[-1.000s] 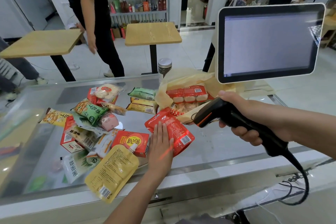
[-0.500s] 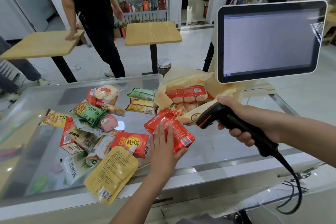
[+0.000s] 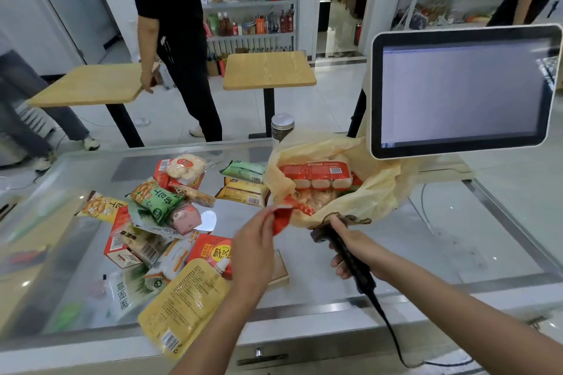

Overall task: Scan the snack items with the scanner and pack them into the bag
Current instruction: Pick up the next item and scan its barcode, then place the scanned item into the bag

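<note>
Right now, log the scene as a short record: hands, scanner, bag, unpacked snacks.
left hand: pinches red packet at the mouth of the bag
right hand: grips scanner beside the near rim
bag: yellow, open, red three-cake pack inside
unpacked snacks: heaped on glass counter, left of bag

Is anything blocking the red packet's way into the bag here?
Nothing visible. The left hand pinches the red packet at the mouth of the bag, its far end over the near rim. The right hand, gripping the scanner, sits beside that rim, not across the opening.
</note>
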A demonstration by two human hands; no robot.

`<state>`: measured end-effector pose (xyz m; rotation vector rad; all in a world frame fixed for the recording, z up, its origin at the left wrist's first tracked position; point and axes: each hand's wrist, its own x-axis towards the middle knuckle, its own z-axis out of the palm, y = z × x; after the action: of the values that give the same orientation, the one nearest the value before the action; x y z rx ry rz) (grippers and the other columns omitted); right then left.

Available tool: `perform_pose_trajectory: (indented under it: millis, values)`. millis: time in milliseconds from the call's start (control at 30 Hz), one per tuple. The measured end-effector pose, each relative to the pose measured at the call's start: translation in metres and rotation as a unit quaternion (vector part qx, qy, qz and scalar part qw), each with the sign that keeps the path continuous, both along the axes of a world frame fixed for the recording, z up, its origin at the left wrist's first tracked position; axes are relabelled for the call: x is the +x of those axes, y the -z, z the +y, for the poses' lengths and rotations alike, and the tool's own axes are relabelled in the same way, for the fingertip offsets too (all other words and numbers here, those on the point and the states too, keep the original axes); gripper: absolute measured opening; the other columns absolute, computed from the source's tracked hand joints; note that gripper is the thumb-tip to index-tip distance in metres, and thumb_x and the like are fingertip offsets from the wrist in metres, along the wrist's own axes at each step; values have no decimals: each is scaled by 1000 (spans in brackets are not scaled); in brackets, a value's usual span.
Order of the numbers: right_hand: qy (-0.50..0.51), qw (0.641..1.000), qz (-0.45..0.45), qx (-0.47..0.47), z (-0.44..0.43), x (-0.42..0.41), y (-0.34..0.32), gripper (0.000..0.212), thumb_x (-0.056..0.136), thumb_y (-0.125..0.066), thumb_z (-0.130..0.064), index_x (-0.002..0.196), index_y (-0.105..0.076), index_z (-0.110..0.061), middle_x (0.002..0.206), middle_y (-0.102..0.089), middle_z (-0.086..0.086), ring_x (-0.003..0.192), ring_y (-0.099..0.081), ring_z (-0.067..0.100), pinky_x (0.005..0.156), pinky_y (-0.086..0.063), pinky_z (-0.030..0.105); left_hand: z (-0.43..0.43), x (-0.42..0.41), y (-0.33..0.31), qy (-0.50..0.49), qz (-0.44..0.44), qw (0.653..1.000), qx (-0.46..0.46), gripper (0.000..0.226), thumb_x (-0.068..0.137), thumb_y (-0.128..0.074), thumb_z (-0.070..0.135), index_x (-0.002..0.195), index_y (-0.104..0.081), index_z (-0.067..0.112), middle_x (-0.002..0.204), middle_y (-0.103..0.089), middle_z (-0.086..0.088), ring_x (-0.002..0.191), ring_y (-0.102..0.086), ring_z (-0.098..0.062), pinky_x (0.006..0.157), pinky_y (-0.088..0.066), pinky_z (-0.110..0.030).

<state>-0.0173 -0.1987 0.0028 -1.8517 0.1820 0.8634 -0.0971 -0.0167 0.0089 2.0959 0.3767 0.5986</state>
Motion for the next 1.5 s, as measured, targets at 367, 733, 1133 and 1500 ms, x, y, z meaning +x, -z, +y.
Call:
perform_pose_trajectory:
  millis: [367,733,1133,1500]
  values:
    - [-39,928,-364,68,-4,22,-30,67,71,-66,-60,126,-49,-24,117,-60,-6,105,-60,10,86,-51,26,8,0,-70,7,-35,783,-621,28,101,-38,24,109,-61,9,103,-69,-11,93,-67,-33,69,-56,-56]
    - [189,928,74,314,-44,52,-60,8,89,-59,-8,91,-61,-1,69,-71,9,55,-70,19,37,-51,19,8,94,-33,8,198,976,-86,48,93,-39,51,102,-72,18,146,-34,-10,138,-22,-31,107,-26,-45]
    - [230,941,20,246,-20,97,-50,29,94,-56,-5,121,-48,2,110,-61,20,81,-70,34,37,-51,23,15,103,-18,-77,28,973,-214,16,81,-66,4,92,-61,15,96,-57,4,94,-53,-15,69,-42,-20]
    - [133,980,-72,132,35,116,-46,25,94,-59,-16,116,-50,-7,98,-62,9,81,-64,23,56,-59,31,26,85,-9,-31,-16,995,-97,61,70,-39,-25,115,-61,9,108,-47,-4,97,-44,0,79,-36,-2]
